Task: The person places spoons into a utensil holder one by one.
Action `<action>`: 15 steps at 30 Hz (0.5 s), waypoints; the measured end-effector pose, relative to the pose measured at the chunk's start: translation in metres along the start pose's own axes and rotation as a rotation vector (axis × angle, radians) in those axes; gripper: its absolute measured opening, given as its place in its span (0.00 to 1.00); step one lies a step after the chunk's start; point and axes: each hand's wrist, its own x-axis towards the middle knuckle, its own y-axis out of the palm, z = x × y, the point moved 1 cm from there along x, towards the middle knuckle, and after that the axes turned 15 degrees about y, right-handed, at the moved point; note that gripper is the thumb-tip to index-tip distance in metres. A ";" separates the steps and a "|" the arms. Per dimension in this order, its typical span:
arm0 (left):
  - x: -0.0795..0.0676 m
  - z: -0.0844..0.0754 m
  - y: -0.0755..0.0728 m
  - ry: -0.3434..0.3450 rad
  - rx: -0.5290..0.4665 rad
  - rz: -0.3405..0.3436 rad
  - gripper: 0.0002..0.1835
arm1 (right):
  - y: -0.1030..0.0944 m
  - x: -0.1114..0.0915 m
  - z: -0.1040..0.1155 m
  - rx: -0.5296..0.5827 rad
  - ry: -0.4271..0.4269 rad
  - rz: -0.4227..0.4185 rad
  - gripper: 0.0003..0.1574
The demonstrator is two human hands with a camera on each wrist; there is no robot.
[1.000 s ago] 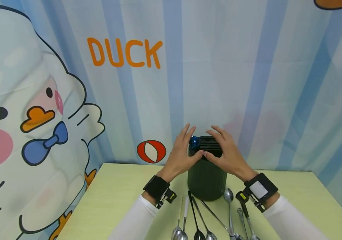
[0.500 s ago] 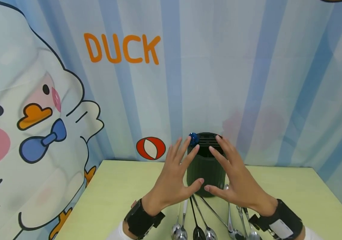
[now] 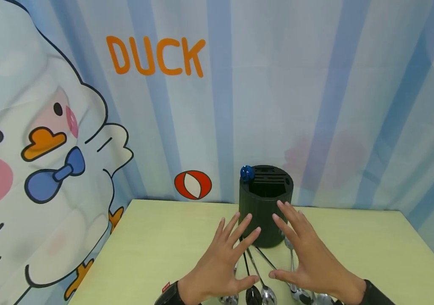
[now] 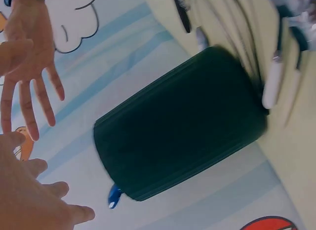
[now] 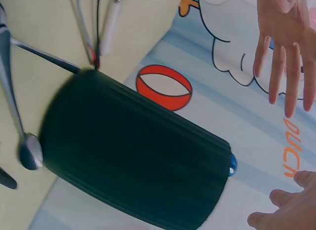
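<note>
A dark green cylindrical utensil holder (image 3: 264, 212) with a slotted top stands upright near the back of the table. A shiny blue round piece (image 3: 247, 173) sits at its left rim. My left hand (image 3: 224, 258) hovers in front of the holder, fingers spread and holding nothing. My right hand (image 3: 312, 258) faces it from the other side, also spread, its fingertips overlapping the holder's lower right side in the head view. Beneath the hands lie several spoons, among them a black spoon (image 3: 253, 295) and a silver spoon (image 3: 268, 295), partly hidden.
The pale yellow table (image 3: 156, 237) ends at the back against a blue striped curtain (image 3: 262, 106) printed with a duck. Near the holder's base, another spoon (image 5: 30, 151) lies with its bowl toward it. A white-handled utensil (image 4: 273, 82) lies on the other side.
Both hands have drawn back from the holder's top toward the front of the table, and their fingers have spread. The holder and the spoons stay in place; the head view tilts slightly.
</note>
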 end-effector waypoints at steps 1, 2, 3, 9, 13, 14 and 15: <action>-0.003 0.001 0.005 -0.002 0.007 0.025 0.47 | 0.003 -0.003 -0.002 -0.005 0.012 0.015 0.68; -0.005 0.002 0.009 -0.004 0.015 0.050 0.47 | 0.007 -0.006 -0.003 -0.013 0.026 0.029 0.68; -0.008 0.003 0.014 -0.009 0.020 0.076 0.46 | 0.011 -0.009 -0.005 -0.019 0.044 0.047 0.69; -0.026 0.005 0.033 -0.076 -0.044 0.203 0.47 | 0.041 -0.028 -0.008 -0.049 0.153 0.197 0.70; -0.032 0.003 0.043 -0.115 -0.102 0.254 0.49 | 0.059 -0.038 -0.006 -0.041 0.213 0.260 0.69; -0.033 0.003 0.045 -0.121 -0.105 0.266 0.49 | 0.063 -0.039 -0.006 -0.034 0.231 0.266 0.68; -0.034 0.003 0.047 -0.127 -0.106 0.283 0.49 | 0.066 -0.041 -0.006 -0.033 0.255 0.273 0.69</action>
